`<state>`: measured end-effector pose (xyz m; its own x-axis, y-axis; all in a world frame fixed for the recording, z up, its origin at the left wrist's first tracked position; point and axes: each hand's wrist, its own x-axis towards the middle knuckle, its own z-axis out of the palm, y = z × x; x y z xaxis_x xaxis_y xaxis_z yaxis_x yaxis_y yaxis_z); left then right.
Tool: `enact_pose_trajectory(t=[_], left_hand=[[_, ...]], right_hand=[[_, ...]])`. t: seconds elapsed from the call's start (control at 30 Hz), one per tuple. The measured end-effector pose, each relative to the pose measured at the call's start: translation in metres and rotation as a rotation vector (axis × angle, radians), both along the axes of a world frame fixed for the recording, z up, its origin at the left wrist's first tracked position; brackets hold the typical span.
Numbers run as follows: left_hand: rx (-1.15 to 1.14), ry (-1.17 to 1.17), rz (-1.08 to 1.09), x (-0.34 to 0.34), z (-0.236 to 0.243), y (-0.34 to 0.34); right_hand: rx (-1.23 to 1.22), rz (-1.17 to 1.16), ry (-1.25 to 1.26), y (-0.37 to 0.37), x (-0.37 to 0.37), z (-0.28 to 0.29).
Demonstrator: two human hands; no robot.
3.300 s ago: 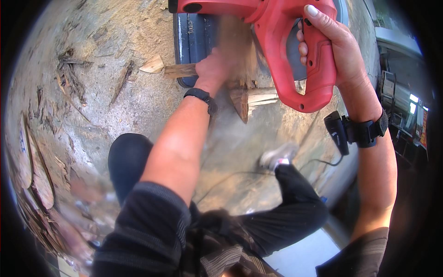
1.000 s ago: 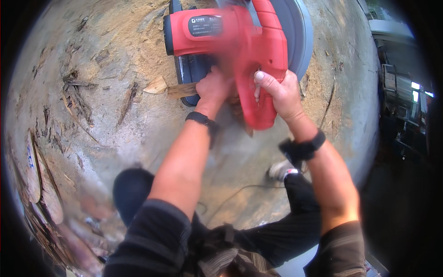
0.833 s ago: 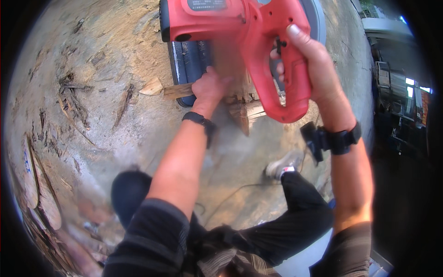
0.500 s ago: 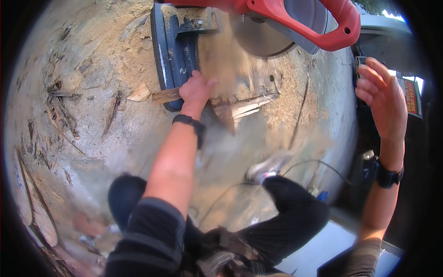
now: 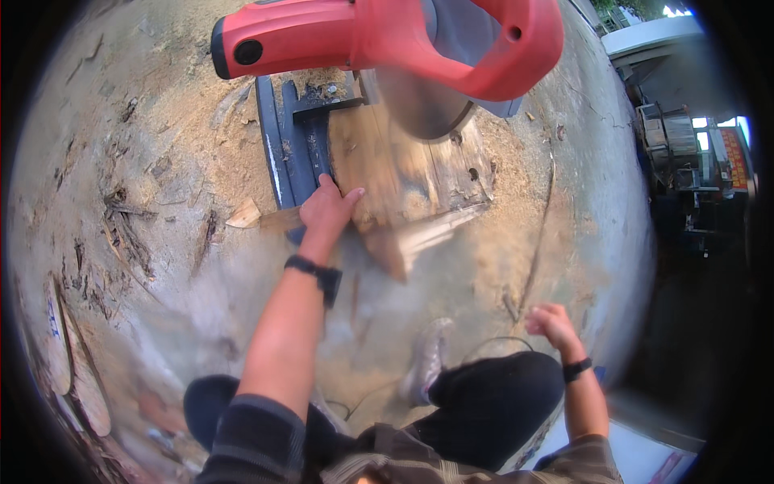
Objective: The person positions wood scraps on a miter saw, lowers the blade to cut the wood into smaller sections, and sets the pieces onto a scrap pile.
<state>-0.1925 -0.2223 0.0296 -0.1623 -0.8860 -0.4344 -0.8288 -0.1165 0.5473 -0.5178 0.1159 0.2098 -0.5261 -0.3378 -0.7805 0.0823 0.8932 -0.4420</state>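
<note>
My left hand [image 5: 326, 208] is closed on a short wooden strip [image 5: 280, 220] at the near end of the dark metal saw base [image 5: 298, 157]. Its thumb points toward a wide wooden board [image 5: 367, 161] lying right beside the base. Above them hangs a red power saw [image 5: 298, 36], its round blade [image 5: 427, 113] raised over the board. Down at the right, near my knee, my right hand [image 5: 552, 324] is away from the saw. Its fingers look loosely curled and somewhat blurred, and I see nothing in them.
Sawdust [image 5: 218, 121] and a wood offcut [image 5: 244, 214] lie on the concrete floor. Dark splinters [image 5: 121, 218] are scattered at the left, with long wood slabs [image 5: 85, 379] at the rim. A thin cable [image 5: 500, 339] curves by my shoe [image 5: 427, 363].
My right hand has dropped from the upper right to beside my knee, its fingers more curled. My left hand stays on the strip. The view has shifted, showing more of the saw.
</note>
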Motion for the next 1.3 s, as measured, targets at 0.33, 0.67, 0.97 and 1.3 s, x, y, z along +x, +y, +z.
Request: enact_pose_trajectory(t=[0.33,0.67,0.97,1.3], left_hand=[[-0.051,0.144,0.131,-0.003,-0.012,0.011],[0.101,0.694,0.373,-0.014,-0.047,0.027],[0.735,0.939,0.557,-0.084,0.037,0.169],[0.895,1.287,0.147,-0.122,0.029,0.213]], right_hand=[[-0.420,-0.407,-0.451,-0.131,0.024,-0.192],[-0.164,0.072,-0.861,-0.082,0.073,-0.189],[-0.275,0.252,-1.214,-0.033,0.102,-0.179],[-0.987,-0.497,-1.003,-0.062,0.094,-0.171]])
